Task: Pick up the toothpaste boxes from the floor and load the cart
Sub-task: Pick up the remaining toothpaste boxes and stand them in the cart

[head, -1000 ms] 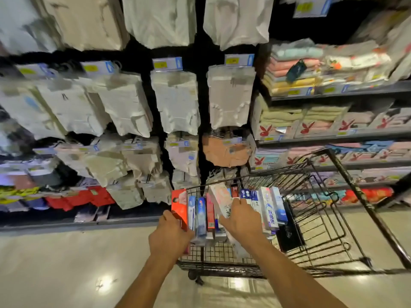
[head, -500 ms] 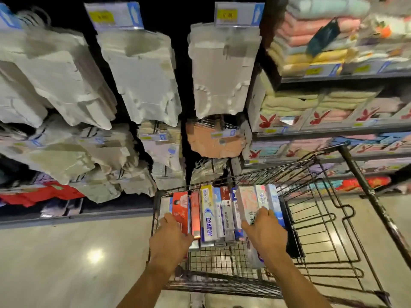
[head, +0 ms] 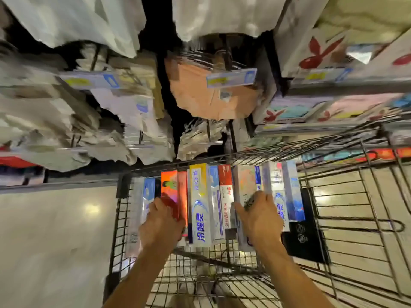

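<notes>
Several toothpaste boxes (head: 200, 205) lie side by side in a row at the left end of the black wire cart (head: 347, 221). My left hand (head: 161, 225) rests on the orange-red box (head: 170, 192) near the row's left end, fingers curled over it. My right hand (head: 258, 216) lies on a pale box (head: 245, 181) right of the middle, fingers over its edge. A yellow and blue box stands out between the two hands. Whether either hand grips or only presses its box is unclear.
A black packet (head: 304, 236) lies in the cart just right of the boxes. Store racks of hanging packaged garments (head: 73, 112) and shelves of folded goods (head: 322, 63) stand close behind the cart. Shiny beige floor (head: 55, 241) lies to the left.
The view has closed in on the cart and dropped lower. Both hands have lowered the row of boxes into the cart's left end, and the hands have spread slightly apart along it.
</notes>
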`<state>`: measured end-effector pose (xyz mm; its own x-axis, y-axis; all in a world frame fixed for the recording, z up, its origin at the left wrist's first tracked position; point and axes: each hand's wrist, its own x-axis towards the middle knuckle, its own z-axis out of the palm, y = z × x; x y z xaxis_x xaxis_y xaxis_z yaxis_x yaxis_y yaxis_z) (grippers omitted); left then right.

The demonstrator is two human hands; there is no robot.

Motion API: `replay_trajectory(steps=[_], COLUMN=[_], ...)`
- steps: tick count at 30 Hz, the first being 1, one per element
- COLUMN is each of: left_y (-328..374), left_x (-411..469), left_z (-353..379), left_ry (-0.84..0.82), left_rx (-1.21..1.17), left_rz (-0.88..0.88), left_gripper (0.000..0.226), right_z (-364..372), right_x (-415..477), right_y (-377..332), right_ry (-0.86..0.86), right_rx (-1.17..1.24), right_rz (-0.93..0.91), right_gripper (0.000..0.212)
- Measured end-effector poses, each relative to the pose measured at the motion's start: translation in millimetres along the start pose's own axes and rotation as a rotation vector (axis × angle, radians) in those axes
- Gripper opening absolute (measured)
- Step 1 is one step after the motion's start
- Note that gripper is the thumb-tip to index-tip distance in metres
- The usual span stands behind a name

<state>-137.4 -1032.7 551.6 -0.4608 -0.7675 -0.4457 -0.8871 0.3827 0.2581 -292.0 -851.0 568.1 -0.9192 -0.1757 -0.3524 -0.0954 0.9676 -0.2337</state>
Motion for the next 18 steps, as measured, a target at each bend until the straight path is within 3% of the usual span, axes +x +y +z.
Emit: replay_trajectory(steps=[7, 13, 18], left_y=[-0.7, -5.3, 15.1], left_x=[8.3, 0.8, -25.1], left_z=[4.1, -18.1, -58.4], left_ry=[0.018, -0.058, 0.026], left_rx=[0.011, 0.041, 0.131], left_rz=[-0.012, -0.029, 0.046], left_gripper=[0.073, 0.07, 0.061], right_z=[15.0, -3.2, -45.9], right_x=[12.9, 3.1, -10.5], right_y=[-11.6, -18.1, -26.1], right_ry=[0.029, -0.001, 0.003], right_rx=[-0.02, 0.051, 0.04], right_rz=[-0.038, -0.061, -0.165], right_gripper=[0.064, 0.05, 0.045])
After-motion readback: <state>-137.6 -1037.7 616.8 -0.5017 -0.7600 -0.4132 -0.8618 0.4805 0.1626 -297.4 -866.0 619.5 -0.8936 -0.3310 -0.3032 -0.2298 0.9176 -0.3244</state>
